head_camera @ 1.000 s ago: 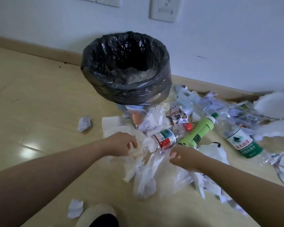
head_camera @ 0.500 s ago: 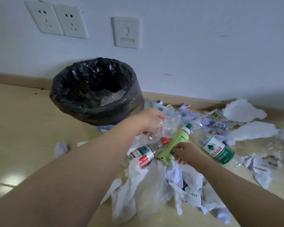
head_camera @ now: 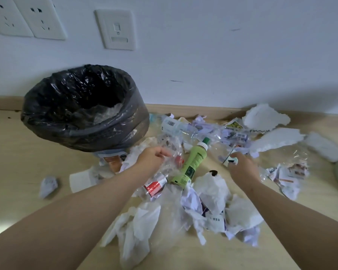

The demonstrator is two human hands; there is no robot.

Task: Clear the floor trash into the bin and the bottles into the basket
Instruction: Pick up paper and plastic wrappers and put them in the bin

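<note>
Your left hand (head_camera: 152, 159) is pinching a crinkled clear plastic film (head_camera: 172, 146) just beside the round bin lined with a glossy black bag (head_camera: 47, 121), which is holding more clear plastic. Your right hand (head_camera: 242, 169) is curling over a clear bottle with a green-and-white label (head_camera: 230, 160); I cannot tell whether it is gripping. A matte green bottle with a white cap (head_camera: 194, 162) is lying between your hands, its print unreadable.

Your wooden floor (head_camera: 18, 162) carries the black-lined bin (head_camera: 47, 131), a green bottle (head_camera: 195, 160) lying flat, crumpled paper (head_camera: 48, 185) and foam pieces (head_camera: 265, 117).
</note>
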